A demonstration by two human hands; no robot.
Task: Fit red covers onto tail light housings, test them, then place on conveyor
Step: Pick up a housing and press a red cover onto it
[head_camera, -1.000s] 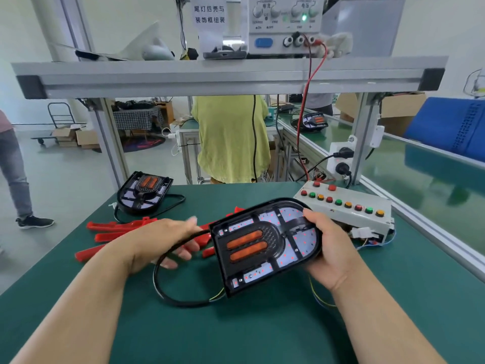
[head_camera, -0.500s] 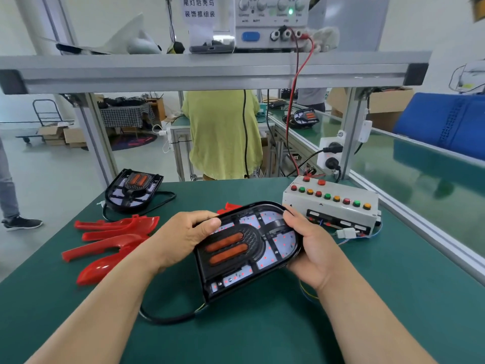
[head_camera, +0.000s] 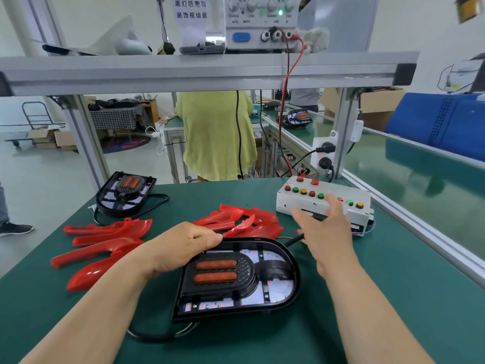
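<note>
Place: factory assembly line, one work station. We list a bench with a green mat (head_camera: 393, 298) under an aluminium frame shelf (head_camera: 210, 72), which carries a power supply (head_camera: 259, 24) and a printed paper sign (head_camera: 191, 11). We count a white button box (head_camera: 322, 206) with coloured lamps, a socket block (head_camera: 323, 155), loose red covers (head_camera: 105, 245), a tail light housing (head_camera: 236, 279) and a second housing (head_camera: 124, 193). A green conveyor (head_camera: 420, 182) runs along the right. Behind, we note a worker (head_camera: 217, 137) at a similar bench, cardboard boxes (head_camera: 48, 136) and a trolley (head_camera: 36, 103).

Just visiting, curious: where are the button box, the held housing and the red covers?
Button box (head_camera: 284, 203): head view, white casing's left end.
Held housing (head_camera: 246, 269): head view, black centre panel.
Red covers (head_camera: 105, 245): head view, left pile's middle cover.
</note>
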